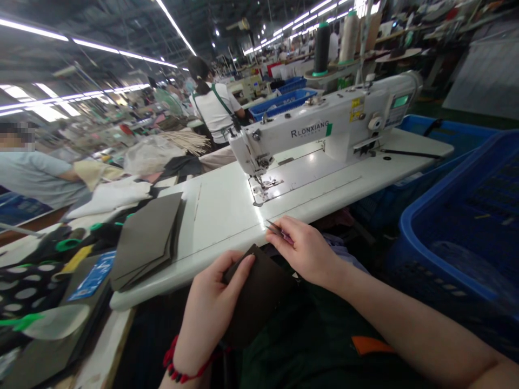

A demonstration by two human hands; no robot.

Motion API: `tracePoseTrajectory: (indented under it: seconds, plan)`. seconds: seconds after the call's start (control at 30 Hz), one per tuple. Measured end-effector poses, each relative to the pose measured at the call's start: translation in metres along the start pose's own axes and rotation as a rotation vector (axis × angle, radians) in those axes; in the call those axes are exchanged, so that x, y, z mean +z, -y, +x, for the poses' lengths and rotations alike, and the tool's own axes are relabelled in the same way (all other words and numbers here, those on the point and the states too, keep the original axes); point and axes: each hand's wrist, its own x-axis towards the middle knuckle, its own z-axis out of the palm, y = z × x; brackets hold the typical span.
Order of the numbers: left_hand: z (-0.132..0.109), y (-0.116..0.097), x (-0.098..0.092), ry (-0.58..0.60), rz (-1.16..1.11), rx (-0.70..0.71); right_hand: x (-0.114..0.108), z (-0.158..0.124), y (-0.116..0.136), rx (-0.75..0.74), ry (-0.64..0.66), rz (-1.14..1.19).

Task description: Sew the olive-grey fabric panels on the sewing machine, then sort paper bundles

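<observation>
In my left hand (217,297) is a dark grey-brown fabric piece (259,297), pinched near its upper corner with the thumb on top. It hangs over my lap, just in front of the table edge. My right hand (304,248) is closed around small thread snips (279,231), whose pointed tips face left, apart from the fabric. Beyond both hands stands a white sewing machine (308,127), its needle area lit. A stack of similar dark fabric pieces (148,237) lies on the left part of the white sewing table (219,216).
Blue plastic crates (421,216) stand close on my right. Thread cones (321,48) rise behind the machine. On the left are piled cloth, a spotted fabric (24,286) and a blue label (92,275). A person in a white top (219,105) works ahead, another (36,173) at left.
</observation>
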Motion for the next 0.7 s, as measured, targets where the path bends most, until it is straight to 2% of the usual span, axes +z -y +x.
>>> tracePoseTrajectory:
  seconds: [0.1, 0.27, 0.43, 0.7]
  plan:
    - [0.0, -0.0018, 0.0017, 0.027, -0.001, 0.023, 0.0005, 0.0006, 0.0009, -0.028, 0.077, -0.004]
    - [0.0006, -0.0037, 0.0036, 0.034, 0.034, 0.051, -0.0028, 0.0028, 0.0003, 0.019, 0.058, 0.002]
    - [0.0019, -0.0048, 0.0054, 0.046, 0.033, 0.057, -0.0043, 0.0026, 0.0009, 0.031, 0.156, 0.06]
    - [0.0034, -0.0072, 0.0073, 0.07, 0.014, 0.059, -0.0078, -0.0018, -0.0017, 0.082, 0.229, 0.126]
